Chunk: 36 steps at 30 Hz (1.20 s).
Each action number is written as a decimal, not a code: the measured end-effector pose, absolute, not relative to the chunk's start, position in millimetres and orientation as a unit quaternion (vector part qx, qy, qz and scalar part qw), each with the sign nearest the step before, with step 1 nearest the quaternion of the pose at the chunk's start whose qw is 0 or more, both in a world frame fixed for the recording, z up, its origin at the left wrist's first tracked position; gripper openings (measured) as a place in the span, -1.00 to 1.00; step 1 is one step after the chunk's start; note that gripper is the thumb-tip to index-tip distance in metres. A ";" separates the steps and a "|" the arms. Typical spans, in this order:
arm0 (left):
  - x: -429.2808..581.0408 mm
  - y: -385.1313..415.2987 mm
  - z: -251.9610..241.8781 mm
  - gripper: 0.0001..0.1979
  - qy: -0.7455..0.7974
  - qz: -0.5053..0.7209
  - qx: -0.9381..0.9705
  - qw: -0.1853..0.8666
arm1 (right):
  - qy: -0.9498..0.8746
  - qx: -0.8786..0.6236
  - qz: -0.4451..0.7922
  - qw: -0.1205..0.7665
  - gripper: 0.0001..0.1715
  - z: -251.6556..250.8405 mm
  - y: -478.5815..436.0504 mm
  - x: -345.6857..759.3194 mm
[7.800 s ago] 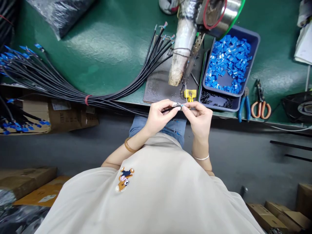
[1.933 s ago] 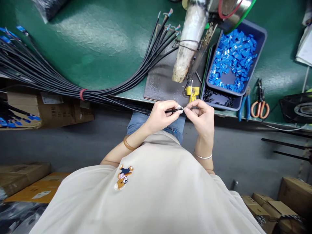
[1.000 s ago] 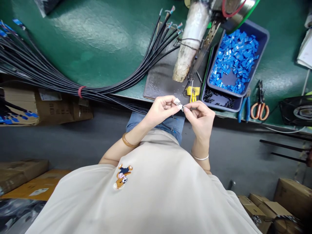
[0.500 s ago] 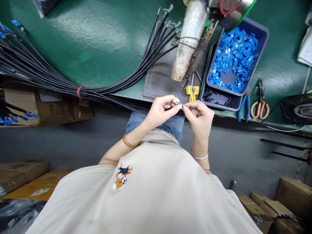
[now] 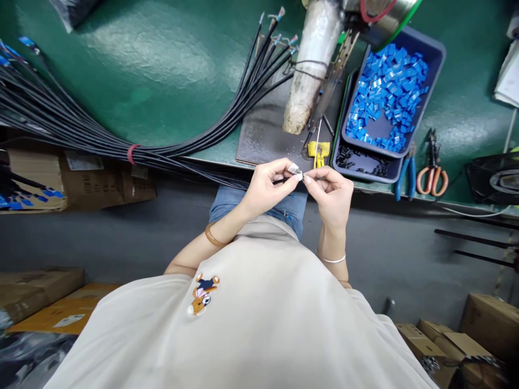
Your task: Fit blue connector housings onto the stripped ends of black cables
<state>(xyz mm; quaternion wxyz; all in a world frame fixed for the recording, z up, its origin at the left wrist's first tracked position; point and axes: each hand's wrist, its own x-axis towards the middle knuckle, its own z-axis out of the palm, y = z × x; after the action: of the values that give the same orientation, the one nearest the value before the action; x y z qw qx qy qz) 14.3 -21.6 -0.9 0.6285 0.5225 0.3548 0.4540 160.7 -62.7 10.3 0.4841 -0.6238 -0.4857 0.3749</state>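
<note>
My left hand (image 5: 265, 189) is closed in a pinch around the end of a black cable (image 5: 280, 181), just in front of the bench edge. White tape or a wrap shows on one of its fingers. The fingertips of my right hand (image 5: 333, 199) meet it from the other side, pinching at the cable's tip; the small part between the fingertips is too tiny to make out. A bundle of black cables (image 5: 190, 146) with stripped, coloured wire ends lies to the left, tied with a red band (image 5: 132, 153).
Behind my hands stand a wrapped, tapering white tool (image 5: 306, 81), a yellow-handled piece (image 5: 319, 150) and a dark board (image 5: 259, 135). A bin (image 5: 436, 54) of blue connectors sits on a tray of small black parts (image 5: 365, 161). Blue-handled pliers (image 5: 412, 178) and orange-handled cutters (image 5: 432, 181) lie right.
Both hands keep their pinch at the cable end, almost unmoved. My right hand sits very slightly further left, and the bench view has shifted a little.
</note>
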 end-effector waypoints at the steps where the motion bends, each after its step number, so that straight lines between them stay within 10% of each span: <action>1: 14.2 -21.5 -0.9 -0.86 0.352 0.455 0.520 0.632 | -0.479 -0.622 0.384 0.486 -0.87 8.5 -62.3 161.3; 23: 16.5 -30.8 -3.7 -0.89 0.381 0.472 0.569 0.555 | -0.542 -0.638 0.297 0.460 -0.89 17.6 -65.2 155.8; 36: 5.9 -20.0 9.1 -0.70 0.321 0.433 0.401 0.741 | -0.433 -0.554 0.378 0.602 -0.83 5.2 -59.9 158.5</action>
<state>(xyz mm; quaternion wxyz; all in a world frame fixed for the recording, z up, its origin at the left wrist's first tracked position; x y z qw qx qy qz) 5.9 -20.0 9.1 0.7407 0.4011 0.3206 0.4332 158.5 -59.9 5.2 0.6024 -0.5536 -0.4332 0.3783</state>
